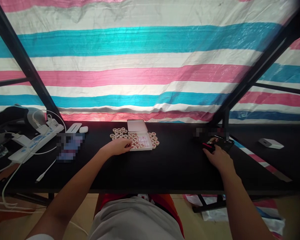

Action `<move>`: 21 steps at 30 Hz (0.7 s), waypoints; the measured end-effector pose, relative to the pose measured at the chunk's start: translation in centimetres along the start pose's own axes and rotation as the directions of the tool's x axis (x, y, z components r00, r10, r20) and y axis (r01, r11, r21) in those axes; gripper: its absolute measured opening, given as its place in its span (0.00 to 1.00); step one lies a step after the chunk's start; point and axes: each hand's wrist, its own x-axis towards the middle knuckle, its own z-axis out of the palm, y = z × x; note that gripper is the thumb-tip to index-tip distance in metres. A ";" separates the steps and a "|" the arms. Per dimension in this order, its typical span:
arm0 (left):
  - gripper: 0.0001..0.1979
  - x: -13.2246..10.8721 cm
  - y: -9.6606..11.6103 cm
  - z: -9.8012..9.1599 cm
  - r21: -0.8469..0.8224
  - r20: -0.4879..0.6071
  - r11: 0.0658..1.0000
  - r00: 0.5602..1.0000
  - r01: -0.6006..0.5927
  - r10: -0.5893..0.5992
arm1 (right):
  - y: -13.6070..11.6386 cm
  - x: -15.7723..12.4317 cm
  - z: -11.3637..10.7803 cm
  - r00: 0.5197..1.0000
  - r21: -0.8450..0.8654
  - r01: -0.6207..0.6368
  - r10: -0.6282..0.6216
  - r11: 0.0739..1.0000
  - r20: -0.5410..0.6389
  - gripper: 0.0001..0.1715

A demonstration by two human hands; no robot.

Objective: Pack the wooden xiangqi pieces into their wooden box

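Note:
An open white box [150, 149] stands on the black desk, its lid tipped back. Its left part holds several round Chinese chess pieces [137, 145], and a folded paper with red lines [144, 141] fills the right part. My left hand [120, 146] rests at the box's front left corner with fingers curled over the edge; what they hold, if anything, is hidden. More chess pieces lie in groups left [118, 132] and right [153, 139] of the box. On the right, my right hand [220, 157] lies with fingers apart, touching a dark phone [221, 142] with a lit screen.
At the left lie a blurred phone [71, 148], a white cable [46, 170], a power strip [36, 143] and a small white case [83, 129]. A white charger [271, 143] sits far right. Black metal posts [32, 70] and a striped sheet [140, 73] stand behind.

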 end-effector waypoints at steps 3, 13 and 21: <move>0.09 0.0 -0.1 0.1 0.007 0.001 1.000 1.000 -0.009 0.009 | -1.1 -0.5 -0.4 0.998 0.006 0.058 -0.058 0.998 0.025 0.37; 0.09 0.0 0.0 0.1 0.013 0.006 1.000 1.000 -0.017 0.017 | -18.0 -6.8 -2.3 0.585 0.399 0.724 -0.807 0.563 0.078 0.21; 0.08 0.1 0.0 0.2 0.032 -0.008 0.999 1.000 -0.029 0.029 | -24.6 -6.7 -1.9 0.249 0.450 0.826 -0.936 0.340 0.251 0.12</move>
